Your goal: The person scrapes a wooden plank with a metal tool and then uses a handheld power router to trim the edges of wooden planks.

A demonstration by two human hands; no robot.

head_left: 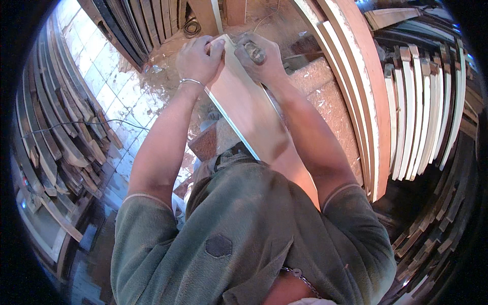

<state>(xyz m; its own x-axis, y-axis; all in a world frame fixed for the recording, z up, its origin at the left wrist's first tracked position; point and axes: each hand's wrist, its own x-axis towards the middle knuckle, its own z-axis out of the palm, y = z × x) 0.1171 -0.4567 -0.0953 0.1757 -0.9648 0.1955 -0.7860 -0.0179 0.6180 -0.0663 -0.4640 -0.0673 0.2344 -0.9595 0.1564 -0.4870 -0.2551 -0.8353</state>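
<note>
A long pale wooden board stretches from my waist away to the far end of my reach. My left hand is closed over the left edge of its far end, with the thumb on the top face. At the right edge, my right hand is wrapped round a small rounded, worn tool, brown and greyish. Its working side is hidden by the hand and the board, so I cannot tell its exact kind. Both arms are stretched forward, one along each side of the board.
Tall curved planks stand close on my right, and stacked pale strips lie beyond them. Many dark boards are piled on the left. Shavings and sawdust cover the floor. A thin cable crosses the tiles on the left.
</note>
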